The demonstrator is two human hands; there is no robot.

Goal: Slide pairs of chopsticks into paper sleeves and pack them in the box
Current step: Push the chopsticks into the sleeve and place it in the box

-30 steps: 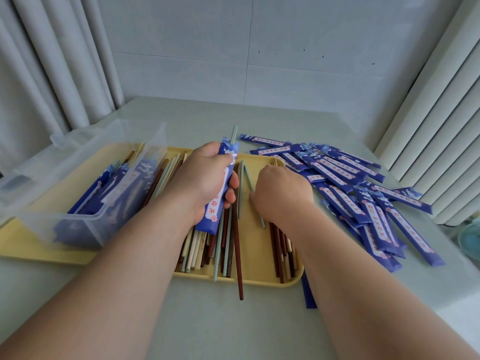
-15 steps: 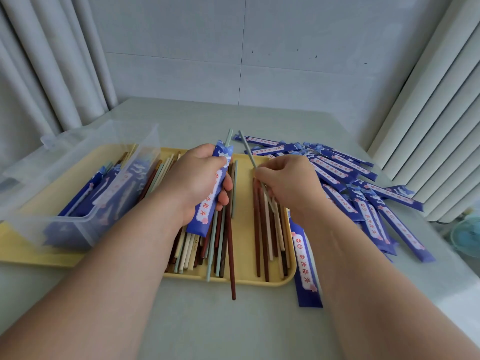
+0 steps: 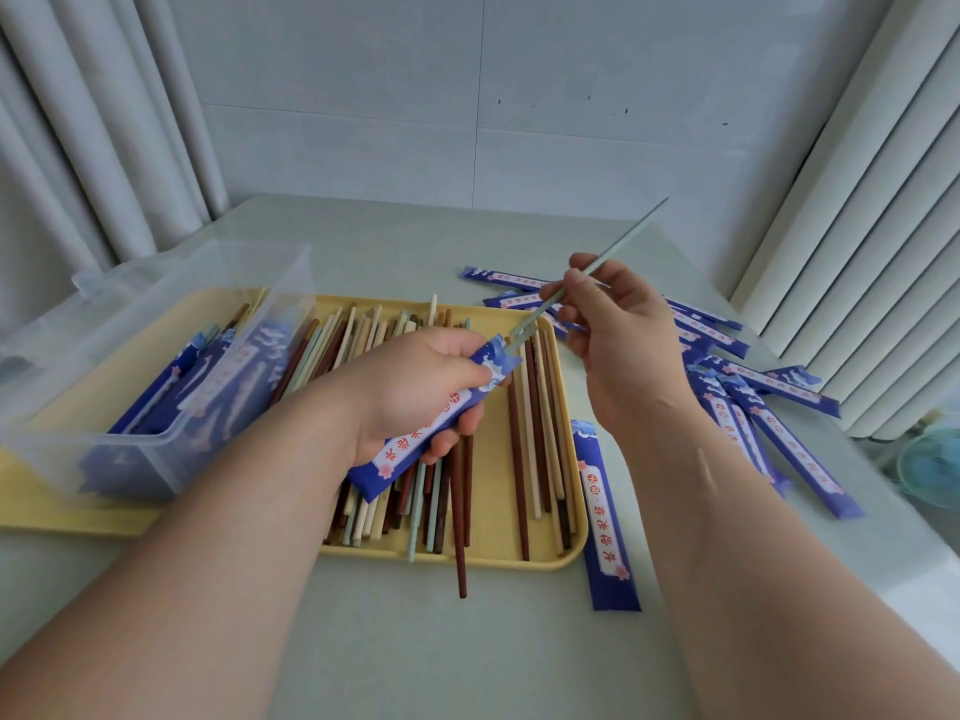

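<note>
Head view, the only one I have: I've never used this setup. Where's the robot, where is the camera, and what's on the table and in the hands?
There is no robot. These are a person's two bare hands, filmed by one wide-angle camera worn on the head, looking forward and down. The left hand grips a blue paper sleeve. The right hand pinches a pale green chopstick, whose lower end is at the sleeve's mouth. On the table sits a yellow tray of loose chopsticks. At its left is a clear plastic box with sleeves packed inside. More blue sleeves lie scattered to the right.
</note>
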